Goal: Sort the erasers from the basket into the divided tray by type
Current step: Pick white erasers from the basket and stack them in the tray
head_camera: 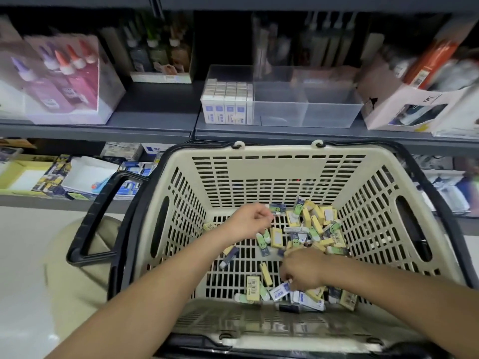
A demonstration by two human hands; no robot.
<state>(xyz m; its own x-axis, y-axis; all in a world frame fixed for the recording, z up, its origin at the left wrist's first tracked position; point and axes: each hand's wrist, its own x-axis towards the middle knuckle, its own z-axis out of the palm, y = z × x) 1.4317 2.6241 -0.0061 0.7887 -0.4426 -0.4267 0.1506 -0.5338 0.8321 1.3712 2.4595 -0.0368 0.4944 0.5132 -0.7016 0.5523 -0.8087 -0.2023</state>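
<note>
The basket (280,177) stands just below the shelf (155,110). The divided tray (334,112) is on that shelf at 12 o'clock from the basket, probably so that each eraser has only a short way to go. Both hands are down inside the basket.

The right hand (303,270), at 5 o'clock on the basket floor, has its fingers curled down and pinches a white-and-blue eraser (280,291) at the edge of a small heap. I think this type is chosen because the 9 o'clock compartment of the tray already holds a packed block of erasers (225,104) with the same colours.

The left hand (248,221), near the middle of the floor, has its fingers bent together beside a blue eraser (277,209). I cannot tell whether it holds something or only reaches.

Most loose pieces lie at 1 o'clock in the basket: yellow erasers (276,237) mixed with green erasers (263,240). I judge the sorting to be at an early stage.

Several things are hard to make out. The right hand covers part of the heap under it. The clear walls of the tray make the other compartments difficult to read, and I see no erasers in them. The goods on the shelf at 10 and 2 o'clock are blurred, and the print on the erasers is too small to read.
</note>
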